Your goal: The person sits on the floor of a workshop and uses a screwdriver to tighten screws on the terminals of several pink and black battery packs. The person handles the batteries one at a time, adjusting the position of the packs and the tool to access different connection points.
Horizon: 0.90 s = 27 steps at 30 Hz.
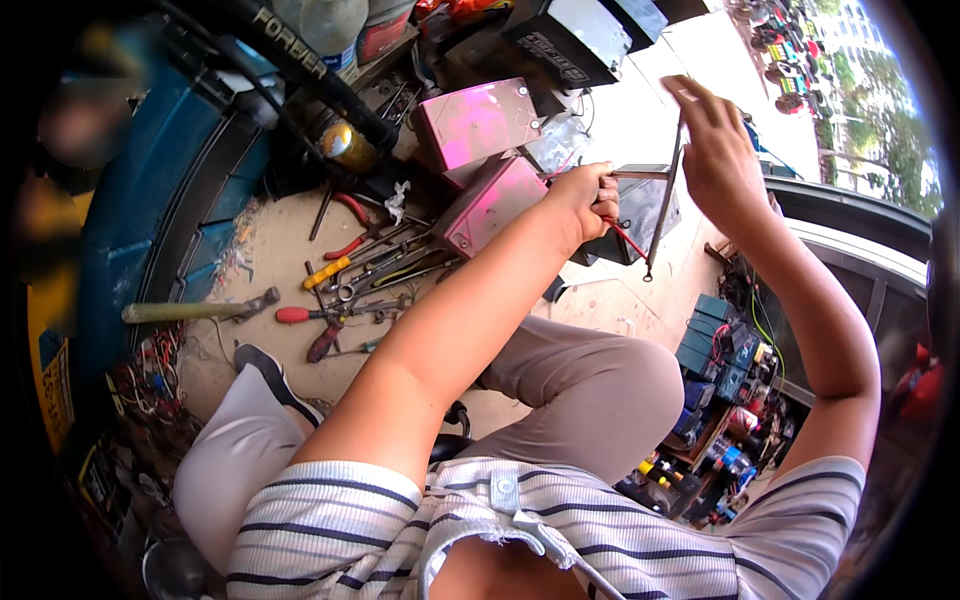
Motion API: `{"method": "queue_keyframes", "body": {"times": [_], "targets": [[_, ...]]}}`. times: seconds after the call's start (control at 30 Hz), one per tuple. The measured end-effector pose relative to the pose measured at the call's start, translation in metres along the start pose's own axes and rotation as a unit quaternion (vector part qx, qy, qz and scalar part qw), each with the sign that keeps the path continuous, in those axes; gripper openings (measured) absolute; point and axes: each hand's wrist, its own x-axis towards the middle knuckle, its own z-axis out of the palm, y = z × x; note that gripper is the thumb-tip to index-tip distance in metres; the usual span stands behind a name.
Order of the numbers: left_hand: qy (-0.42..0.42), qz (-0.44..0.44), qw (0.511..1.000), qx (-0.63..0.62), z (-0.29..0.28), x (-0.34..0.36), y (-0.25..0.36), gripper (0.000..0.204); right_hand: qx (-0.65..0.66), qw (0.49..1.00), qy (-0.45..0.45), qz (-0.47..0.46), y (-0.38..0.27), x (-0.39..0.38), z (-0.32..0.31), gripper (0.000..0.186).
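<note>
Left hand [585, 195] fisted on thin metal rod [664, 195], grip hidden

both hands [650, 175] raised — gripping a thin metal rod [668, 190].

Wore a short-sleeved striped shirt [400, 530], pale cream with thin dark navy bands running across chest and both sleeves, a small pale button showing on the placket near the middle. Sleeves ended well above the elbows, so forearms were bare down to the left hand [585, 195] and right hand [715, 150], no gloves, no watch or rings visible. Had on light khaki-grey trousers [590, 385], plus a dark shoe [275, 375] with a white sole edge.
</note>
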Motion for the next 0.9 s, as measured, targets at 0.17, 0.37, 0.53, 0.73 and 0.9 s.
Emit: {"method": "queue_keyframes", "body": {"times": [0.17, 0.37, 0.53, 0.73, 0.9], "targets": [[-0.029, 0.017, 0.999, -0.016, -0.002, 0.005, -0.014, 0.021, 0.484, 0.804, -0.112, 0.328, 0.004, 0.005, 0.009, 0.051], [-0.081, 0.018, 0.996, -0.041, -0.004, 0.005, 0.0, 0.022, 0.314, 0.851, -0.421, 0.021, -0.064, -0.011, -0.057, 0.037], [-0.066, 0.025, 0.993, -0.095, 0.01, -0.002, -0.004, 0.026, 0.237, 0.847, -0.444, 0.171, 0.006, -0.03, -0.027, 0.028], [-0.078, 0.002, 0.996, -0.053, 0.001, -0.002, 0.0, 0.024, 0.254, 0.825, -0.471, 0.184, -0.001, 0.024, -0.024, 0.026], [-0.075, 0.007, 0.996, -0.036, 0.006, -0.006, -0.006, 0.024, 0.297, 0.891, -0.275, 0.207, -0.002, 0.032, -0.015, 0.033]]}}
